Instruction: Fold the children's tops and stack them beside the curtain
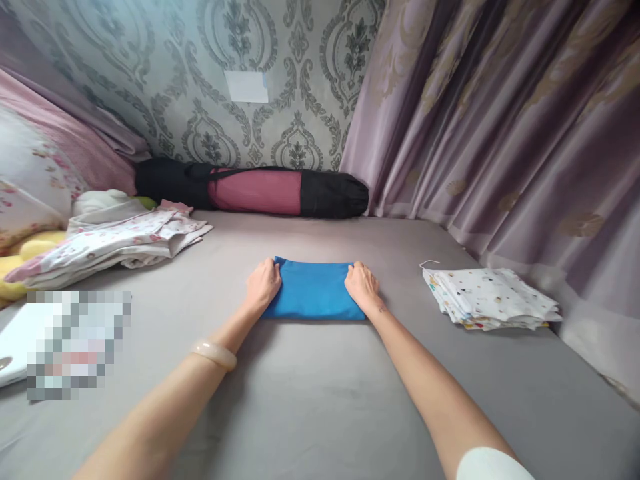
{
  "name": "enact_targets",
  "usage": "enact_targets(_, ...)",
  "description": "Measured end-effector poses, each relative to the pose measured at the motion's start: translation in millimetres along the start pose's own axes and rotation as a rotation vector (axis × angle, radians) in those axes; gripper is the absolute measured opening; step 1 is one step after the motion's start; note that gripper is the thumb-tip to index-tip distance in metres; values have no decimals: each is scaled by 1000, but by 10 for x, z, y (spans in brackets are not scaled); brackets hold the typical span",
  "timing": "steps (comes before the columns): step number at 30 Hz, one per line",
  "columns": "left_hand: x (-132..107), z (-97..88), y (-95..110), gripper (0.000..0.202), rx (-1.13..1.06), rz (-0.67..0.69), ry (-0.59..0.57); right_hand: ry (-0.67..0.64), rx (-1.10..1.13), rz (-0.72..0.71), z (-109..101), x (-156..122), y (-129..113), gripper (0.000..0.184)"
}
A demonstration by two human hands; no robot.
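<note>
At the near right edge, a white sleeve (493, 465) is seen, and a pale bracelet (215, 355) is worn on the left forearm. Beneath both arms a grey sheet (300, 407) is spread. To the near left, a white object (20, 343) is partly covered by a blurred patch. Farther in, at the middle of the sheet, a blue cloth (313, 290), apparently folded into a rectangle, is held from both sides. Its left side is gripped by the left hand (263, 285) and its right side by the right hand (361, 285); on each, the fingers are curled closed near the far corner, though the fingertips are hidden. Whether the cloth is pressed down or slightly raised cannot be told. The step in hand is judged to be a squaring of the cloth; for the next move, both sides would need to be kept level and the grip eased evenly. Printed cloths (493, 293) are stacked to the right, and clothes (135, 233) are piled to the far left. Beyond, a long bag (255, 192) is laid against the wall (295, 47).
</note>
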State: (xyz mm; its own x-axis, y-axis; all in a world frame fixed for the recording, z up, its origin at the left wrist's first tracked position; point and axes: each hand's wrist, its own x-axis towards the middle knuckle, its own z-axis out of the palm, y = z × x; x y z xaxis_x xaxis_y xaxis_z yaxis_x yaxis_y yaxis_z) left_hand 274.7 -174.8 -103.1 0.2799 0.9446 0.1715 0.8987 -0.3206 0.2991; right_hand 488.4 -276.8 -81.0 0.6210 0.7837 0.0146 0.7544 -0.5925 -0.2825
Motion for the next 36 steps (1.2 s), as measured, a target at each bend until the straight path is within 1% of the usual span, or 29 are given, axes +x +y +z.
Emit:
enact_targets(7,0,80,-9,25,-46,-38,49,28,1,35,45,-3,-13,28)
enact_targets(11,0,96,-22,28,-66,-40,48,25,20,46,56,6,-1,28)
enact_targets(14,4,54,-35,30,-63,-47,19,-3,32,35,23,22,31,30)
enact_targets(17,-5,-29,-28,33,-40,-70,-5,-48,60,25,-41,13,46,33)
enact_targets(19,-28,-82,12,36,-7,-36,20,6,41,16,-70,-26,15,36)
enact_targets(21,-69,-110,89,40,26,55,53,104,-10,-42,-65,-93,-55,39)
enact_targets(23,-124,-101,193,44,49,176,58,150,-47,-166,-19,-175,-152,42)
enact_targets(25,-188,-57,299,49,65,278,38,124,-61,-302,57,-254,-247,46)
enact_targets(28,-282,38,403,52,93,329,-11,56,-77,-443,183,-340,-334,51)
enact_targets(30,-329,96,420,53,98,330,-49,25,-80,-471,247,-370,-347,53)
enact_targets(32,-357,138,410,54,97,323,-75,7,-79,-463,288,-382,-339,54)
enact_targets(36,-365,181,378,56,88,312,-92,-12,-81,-442,323,-383,-318,55)
